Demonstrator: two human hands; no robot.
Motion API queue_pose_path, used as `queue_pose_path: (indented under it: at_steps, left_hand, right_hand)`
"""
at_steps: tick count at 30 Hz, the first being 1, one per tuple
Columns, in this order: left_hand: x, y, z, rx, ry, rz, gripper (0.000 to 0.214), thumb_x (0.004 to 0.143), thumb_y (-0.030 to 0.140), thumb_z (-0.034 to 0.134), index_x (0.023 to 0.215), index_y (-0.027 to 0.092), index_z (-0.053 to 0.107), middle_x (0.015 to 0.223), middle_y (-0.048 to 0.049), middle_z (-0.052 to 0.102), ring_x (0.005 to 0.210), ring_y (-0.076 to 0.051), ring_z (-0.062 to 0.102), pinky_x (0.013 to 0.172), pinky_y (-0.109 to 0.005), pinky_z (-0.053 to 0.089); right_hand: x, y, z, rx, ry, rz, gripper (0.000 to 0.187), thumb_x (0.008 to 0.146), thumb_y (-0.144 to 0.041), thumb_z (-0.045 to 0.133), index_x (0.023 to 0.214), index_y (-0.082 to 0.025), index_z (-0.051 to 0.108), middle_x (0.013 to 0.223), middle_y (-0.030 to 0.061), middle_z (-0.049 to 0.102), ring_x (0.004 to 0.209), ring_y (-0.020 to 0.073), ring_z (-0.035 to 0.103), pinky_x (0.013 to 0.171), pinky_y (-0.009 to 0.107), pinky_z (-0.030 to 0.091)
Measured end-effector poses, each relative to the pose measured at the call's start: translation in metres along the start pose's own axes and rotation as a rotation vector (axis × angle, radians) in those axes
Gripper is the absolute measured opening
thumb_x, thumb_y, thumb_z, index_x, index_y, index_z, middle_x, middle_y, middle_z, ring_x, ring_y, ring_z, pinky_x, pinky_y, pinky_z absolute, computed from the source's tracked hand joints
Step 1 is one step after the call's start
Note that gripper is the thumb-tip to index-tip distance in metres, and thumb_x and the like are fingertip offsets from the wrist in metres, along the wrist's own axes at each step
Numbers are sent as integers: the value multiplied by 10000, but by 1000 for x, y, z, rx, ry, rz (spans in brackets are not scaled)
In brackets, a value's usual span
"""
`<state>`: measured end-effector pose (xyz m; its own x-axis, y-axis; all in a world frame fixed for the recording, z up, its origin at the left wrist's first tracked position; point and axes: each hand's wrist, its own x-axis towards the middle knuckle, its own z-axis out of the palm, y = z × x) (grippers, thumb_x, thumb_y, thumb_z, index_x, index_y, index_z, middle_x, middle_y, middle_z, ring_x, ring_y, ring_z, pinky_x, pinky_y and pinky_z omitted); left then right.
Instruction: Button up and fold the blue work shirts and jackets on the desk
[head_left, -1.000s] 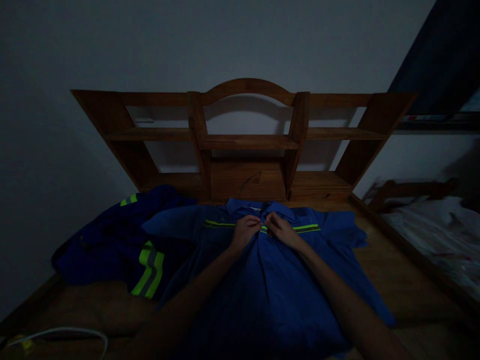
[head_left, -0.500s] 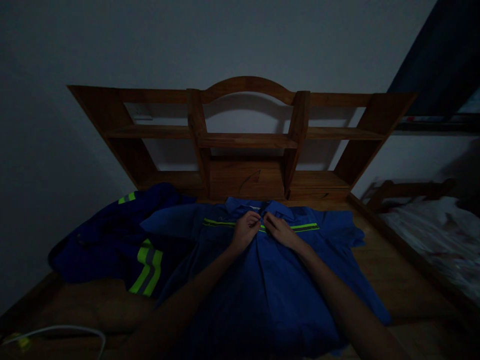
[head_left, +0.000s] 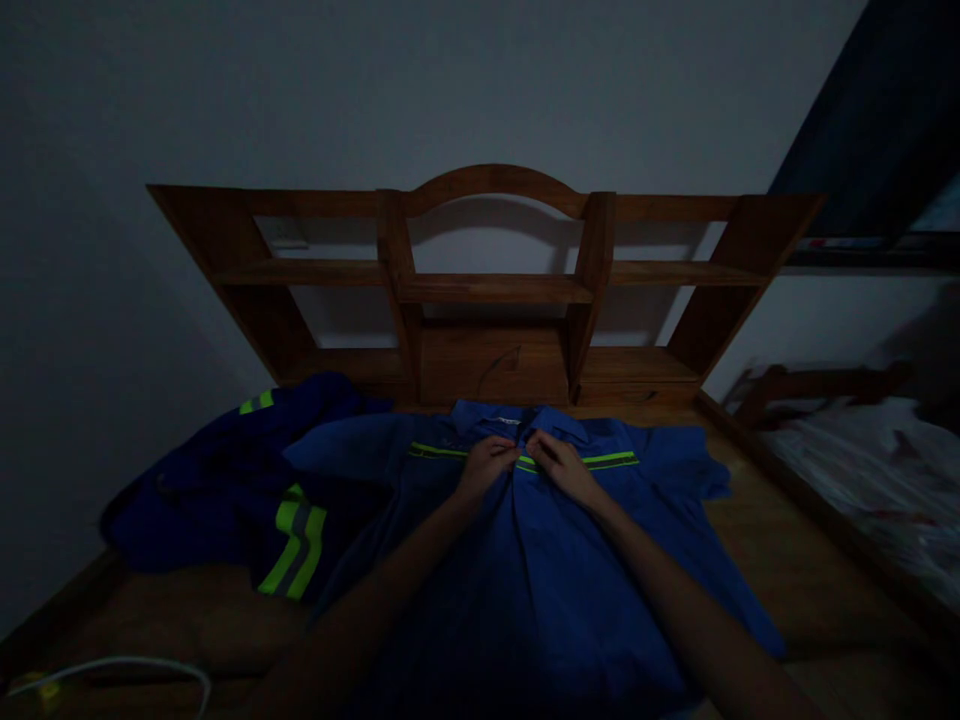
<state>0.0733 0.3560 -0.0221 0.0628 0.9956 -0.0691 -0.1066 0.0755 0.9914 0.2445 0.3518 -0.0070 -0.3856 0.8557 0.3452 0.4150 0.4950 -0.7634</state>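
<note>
A blue work shirt (head_left: 540,570) with a yellow-green reflective chest stripe lies spread flat on a wooden bed platform (head_left: 757,530), collar toward the headboard. My left hand (head_left: 486,465) and my right hand (head_left: 561,463) meet at the shirt's front opening just below the collar. Both hands have their fingers curled and pinch the fabric edges at the chest stripe. The light is dim, so I cannot make out what the fingertips hold beyond the cloth.
A second dark blue garment (head_left: 247,500) with yellow-green bands lies bunched at the left. A wooden headboard with shelves (head_left: 495,290) stands behind. A white cable (head_left: 127,665) curves at the lower left. Another bed with pale bedding (head_left: 877,480) is at the right.
Both hands stay pinched at the shirt's front opening near the collar, with only small finger shifts. The view has dipped slightly.
</note>
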Motion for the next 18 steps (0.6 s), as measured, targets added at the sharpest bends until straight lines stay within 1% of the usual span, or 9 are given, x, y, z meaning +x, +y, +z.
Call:
queue_pose_path:
  at_steps: [2, 4, 8, 10, 14, 18]
  left_hand:
    - [-3, 3, -1, -52, -63, -47, 277, 647, 315, 711, 812, 99, 657, 747, -78, 669, 658, -163, 622, 633, -257, 477]
    - [-5, 5, -1, -45, -108, -63, 296, 657, 355, 702, 791, 92, 675, 737, -79, 669, 666, -167, 624, 641, -257, 475]
    - [-4, 5, -2, 24, -86, -69, 275, 640, 350, 702, 745, 96, 691, 667, -50, 654, 611, -149, 598, 597, -233, 447]
    - [-3, 4, -1, 58, -70, -46, 255, 638, 339, 695, 728, 100, 693, 648, -39, 647, 587, -139, 579, 574, -224, 427]
    - [-1, -1, 1, 113, -55, 61, 198, 644, 310, 675, 692, 118, 679, 622, -22, 629, 583, -134, 555, 560, -221, 401]
    - [2, -8, 1, 122, -34, 105, 175, 641, 280, 666, 723, 126, 665, 706, -40, 650, 655, -151, 577, 603, -233, 418]
  right_hand:
    - [-1, -2, 0, -9, 14, -13, 236, 942, -373, 395, 860, -202, 536, 729, -22, 548, 676, 128, 526, 630, 218, 363]
    - [-2, -4, 1, -16, 22, -26, 233, 944, -365, 397, 862, -200, 540, 732, -22, 554, 678, 125, 533, 639, 217, 365]
    - [-1, -5, 1, -29, 32, -38, 228, 930, -368, 433, 847, -192, 551, 744, -16, 567, 694, 128, 540, 646, 217, 368]
    - [-1, -4, 0, -36, 43, -35, 230, 922, -369, 448, 837, -186, 558, 746, -12, 573, 689, 129, 540, 638, 217, 367]
    - [-1, -4, -2, -40, 49, -25, 227, 919, -351, 445, 834, -182, 569, 738, -8, 580, 675, 130, 539, 620, 217, 365]
    - [0, -5, -5, -49, 40, -12, 233, 922, -349, 431, 846, -181, 572, 741, -4, 589, 683, 137, 542, 633, 225, 375]
